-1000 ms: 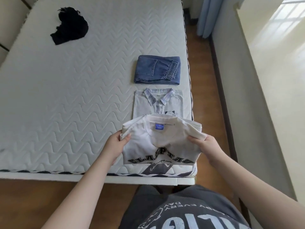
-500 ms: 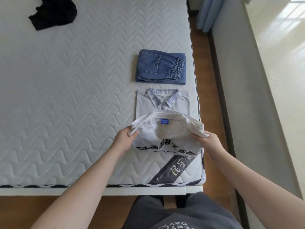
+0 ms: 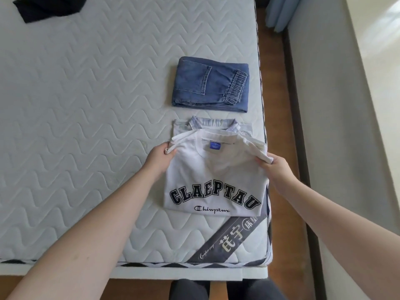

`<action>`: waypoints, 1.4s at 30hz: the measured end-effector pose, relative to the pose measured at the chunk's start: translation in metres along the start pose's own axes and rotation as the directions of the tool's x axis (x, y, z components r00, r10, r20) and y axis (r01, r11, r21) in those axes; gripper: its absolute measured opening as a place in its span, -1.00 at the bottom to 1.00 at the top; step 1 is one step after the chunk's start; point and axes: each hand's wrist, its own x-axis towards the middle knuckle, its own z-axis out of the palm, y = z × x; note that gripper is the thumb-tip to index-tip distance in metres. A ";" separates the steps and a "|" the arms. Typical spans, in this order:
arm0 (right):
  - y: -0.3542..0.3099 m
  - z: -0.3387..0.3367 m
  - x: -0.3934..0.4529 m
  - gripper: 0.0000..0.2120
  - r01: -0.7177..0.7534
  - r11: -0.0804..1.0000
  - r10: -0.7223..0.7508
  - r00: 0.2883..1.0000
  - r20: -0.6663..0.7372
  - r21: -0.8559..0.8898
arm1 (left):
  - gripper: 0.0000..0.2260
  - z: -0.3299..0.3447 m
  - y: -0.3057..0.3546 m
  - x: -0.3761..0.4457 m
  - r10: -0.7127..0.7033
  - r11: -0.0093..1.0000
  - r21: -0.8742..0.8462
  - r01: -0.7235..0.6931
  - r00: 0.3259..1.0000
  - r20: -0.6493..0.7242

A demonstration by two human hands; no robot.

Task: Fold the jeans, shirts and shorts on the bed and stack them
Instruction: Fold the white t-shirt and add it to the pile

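Note:
A folded white T-shirt (image 3: 214,169) with dark block lettering lies near the bed's right front corner. It rests on a folded light shirt with a plaid collar (image 3: 202,123), which shows only along its far edge. My left hand (image 3: 160,158) grips the T-shirt's left shoulder. My right hand (image 3: 276,167) grips its right shoulder. Folded blue jeans (image 3: 211,84) lie just beyond the shirts. A crumpled black garment (image 3: 47,6) sits at the far left of the bed.
The quilted white mattress (image 3: 86,126) has a grey label strip (image 3: 229,241) at its near right corner. Wooden floor (image 3: 279,105) runs along the bed's right side, then a pale wall (image 3: 324,105). A blue curtain (image 3: 279,11) hangs at the far right.
Both hands carried the white T-shirt forward from the bed's front edge and lowered it onto the plaid-collar shirt, covering most of it.

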 end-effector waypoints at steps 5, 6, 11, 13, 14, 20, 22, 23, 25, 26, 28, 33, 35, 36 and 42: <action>0.009 0.000 0.051 -0.87 0.019 0.999 -0.019 1.000 -0.025 0.028 | -0.86 -0.001 -0.013 0.047 -0.007 0.999 -0.037 0.008 0.999 0.040; 0.012 0.000 0.060 -0.84 0.019 0.998 -0.016 0.999 -0.043 0.053 | -0.83 -0.004 -0.015 0.058 0.005 0.999 -0.035 -0.002 0.998 0.067; 0.021 0.003 0.101 -0.77 0.034 0.997 -0.028 0.997 -0.076 0.075 | -0.77 -0.012 -0.020 0.107 0.003 1.000 -0.025 0.001 0.982 0.187; 0.024 0.005 0.116 -0.76 0.027 0.998 -0.023 0.997 -0.072 0.060 | -0.82 -0.007 -0.026 0.121 -0.004 1.000 -0.013 0.007 0.980 0.197; 0.026 0.007 0.122 -0.75 0.025 0.999 -0.022 0.997 -0.069 0.048 | -0.85 -0.004 -0.030 0.128 -0.006 1.000 -0.011 0.009 0.980 0.197; 0.033 0.012 0.144 -0.95 0.045 0.998 -0.040 0.995 -0.095 0.052 | -0.85 0.015 -0.055 0.149 -0.026 0.996 -0.085 0.035 0.994 0.108; 0.035 0.012 0.147 -0.96 0.072 0.996 -0.064 0.990 -0.127 0.054 | -0.89 0.017 -0.056 0.155 -0.009 0.992 -0.122 0.013 0.999 0.036; 0.035 0.011 0.148 -0.95 0.087 0.995 -0.080 0.988 -0.129 0.054 | -0.93 0.018 -0.056 0.158 -0.004 0.988 -0.152 0.007 1.000 0.016; 0.035 0.008 0.150 -0.94 0.119 0.990 -0.111 0.988 -0.105 0.072 | -0.91 0.016 -0.056 0.161 0.010 0.978 -0.210 -0.002 0.999 0.035; 0.034 0.006 0.151 -0.86 0.138 0.987 -0.130 0.988 -0.086 0.088 | -0.85 0.015 -0.056 0.162 0.025 0.973 -0.232 -0.013 0.998 0.050; 0.034 0.002 0.155 -0.77 0.160 0.981 -0.153 0.986 -0.067 0.113 | -0.78 0.011 -0.058 0.163 0.036 0.959 -0.282 -0.018 0.998 0.059; 0.034 0.007 0.182 -0.93 0.139 0.988 -0.130 0.984 -0.118 0.069 | -0.88 0.016 -0.067 0.186 -0.004 0.956 -0.293 -0.015 0.998 -0.063; 0.036 0.011 0.199 -0.98 0.108 0.993 -0.099 0.986 -0.137 0.057 | -0.88 0.026 -0.069 0.200 -0.013 0.966 -0.256 -0.020 0.992 -0.127; 0.040 0.012 0.207 -0.98 0.076 0.995 -0.066 0.987 -0.149 0.068 | -0.81 0.031 -0.070 0.207 -0.026 0.972 -0.233 -0.011 0.987 -0.156; 0.062 0.011 0.211 -0.67 -0.089 0.996 0.085 0.981 -0.174 -0.018 | -0.50 0.054 -0.086 0.210 -0.230 0.957 -0.213 0.198 0.963 -0.141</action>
